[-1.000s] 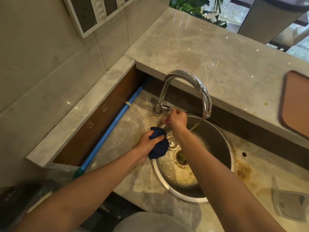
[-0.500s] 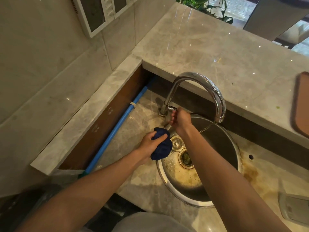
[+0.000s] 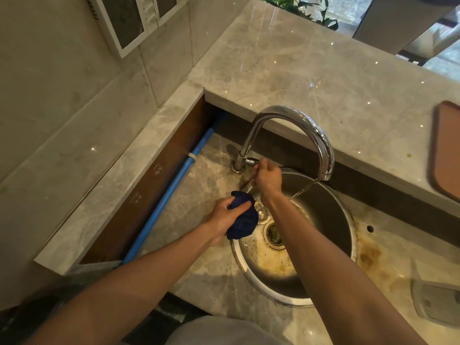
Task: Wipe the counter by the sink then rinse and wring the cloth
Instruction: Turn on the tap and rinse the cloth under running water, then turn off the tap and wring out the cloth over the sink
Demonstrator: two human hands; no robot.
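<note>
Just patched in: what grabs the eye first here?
The left hand grips a bunched blue cloth over the sink rim. The right hand holds the tap handle, and a thin stream falls from the spout into the basin.

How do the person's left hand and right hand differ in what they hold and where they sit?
The left hand grips a bunched dark blue cloth at the round steel sink's rim; the right hand holds the chrome tap's handle. The left is nearer the person, the right farther back. Both are curled round something.
</note>
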